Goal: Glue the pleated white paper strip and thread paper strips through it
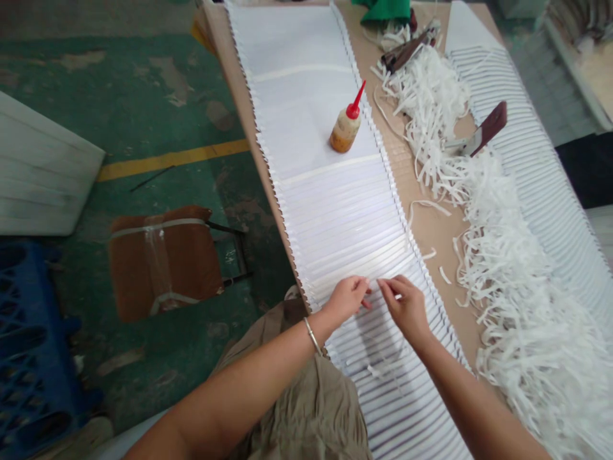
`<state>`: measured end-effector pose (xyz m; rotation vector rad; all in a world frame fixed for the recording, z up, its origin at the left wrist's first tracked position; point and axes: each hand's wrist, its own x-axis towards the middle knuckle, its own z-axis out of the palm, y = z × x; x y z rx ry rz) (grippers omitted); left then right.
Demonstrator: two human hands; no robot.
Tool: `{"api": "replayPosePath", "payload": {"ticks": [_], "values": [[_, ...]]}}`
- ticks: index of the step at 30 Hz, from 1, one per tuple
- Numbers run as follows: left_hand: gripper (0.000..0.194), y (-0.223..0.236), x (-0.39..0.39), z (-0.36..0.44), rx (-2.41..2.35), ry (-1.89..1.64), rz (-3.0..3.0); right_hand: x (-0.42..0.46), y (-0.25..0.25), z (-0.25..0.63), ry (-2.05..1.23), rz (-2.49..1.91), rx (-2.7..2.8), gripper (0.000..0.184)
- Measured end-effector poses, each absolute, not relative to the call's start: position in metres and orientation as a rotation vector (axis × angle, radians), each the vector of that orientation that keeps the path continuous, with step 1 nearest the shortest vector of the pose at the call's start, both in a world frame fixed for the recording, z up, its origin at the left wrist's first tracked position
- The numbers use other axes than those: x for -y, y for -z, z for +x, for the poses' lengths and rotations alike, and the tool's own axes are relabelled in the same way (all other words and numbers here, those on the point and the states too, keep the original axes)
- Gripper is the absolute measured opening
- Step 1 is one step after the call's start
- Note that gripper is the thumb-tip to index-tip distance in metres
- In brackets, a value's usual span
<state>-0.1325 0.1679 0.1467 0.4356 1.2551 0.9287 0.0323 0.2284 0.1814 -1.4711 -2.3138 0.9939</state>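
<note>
A long white slatted panel [345,211] with crimped edges lies lengthwise on the table. Over its near part, my left hand [348,295] is closed in a pinch, a bangle on the wrist. Close to its right, my right hand [406,305] also pinches with thumb and forefinger. A small gap separates the fingertips of the two hands. Whatever they hold, if anything, is too small to make out. Below the hands, small white scraps [376,370] lie on the slats. Farther up the panel stands a squeeze bottle [345,128] with a red nozzle and amber liquid.
A long heap of white strips [507,255] covers the table's right side, with a dark-handled brush or scraper [486,131] on it. A second slatted panel [517,121] lies beyond. On the floor to the left are a brown padded chair [163,262] and a blue pallet [33,345].
</note>
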Motion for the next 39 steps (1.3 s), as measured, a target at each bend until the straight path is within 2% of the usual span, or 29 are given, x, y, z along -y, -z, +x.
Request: {"api": "replayPosePath", "payload": {"ticks": [4, 9, 12, 14, 16, 21, 24, 27, 31, 39], "values": [[0.029, -0.143, -0.163, -0.133, -1.194, -0.904, 0.187, -0.195, -0.193, 0.008, -1.339, -1.303, 2.330, 0.031], [0.031, -0.145, -0.144, -0.157, -1.024, -0.932, -0.021, -0.205, -0.207, -0.001, -1.673, -1.295, 2.266, 0.033], [0.031, -0.150, -0.138, -0.166, -0.973, -0.980, 0.003, -0.214, -0.202, -0.011, -1.450, -1.266, 2.355, 0.031], [0.023, -0.153, -0.138, -0.171, -1.034, -1.013, 0.121, -0.219, -0.195, -0.018, -1.210, -1.147, 2.493, 0.032], [0.015, -0.154, -0.137, -0.176, -1.138, -1.029, 0.281, -0.224, -0.187, -0.024, -1.158, -1.051, 2.597, 0.033], [0.014, -0.157, -0.132, -0.201, -1.484, -0.971, 0.664, -0.236, -0.177, -0.025, -1.698, -1.155, 2.527, 0.042], [0.008, -0.157, -0.126, -0.218, -1.607, -0.857, 0.910, -0.248, -0.179, -0.020, -1.836, -1.192, 2.432, 0.036], [0.013, -0.151, -0.122, -0.234, -1.624, -0.790, 0.981, -0.270, -0.183, -0.011, -1.796, -1.221, 2.502, 0.034], [0.021, -0.140, -0.122, -0.255, -1.673, -0.829, 0.844, -0.316, -0.186, 0.011, -1.587, -1.296, 2.598, 0.038], [0.016, -0.120, -0.141, -0.263, -1.767, -0.924, 0.643, -0.395, -0.161, 0.044, -1.179, -1.576, 2.428, 0.054]]}}
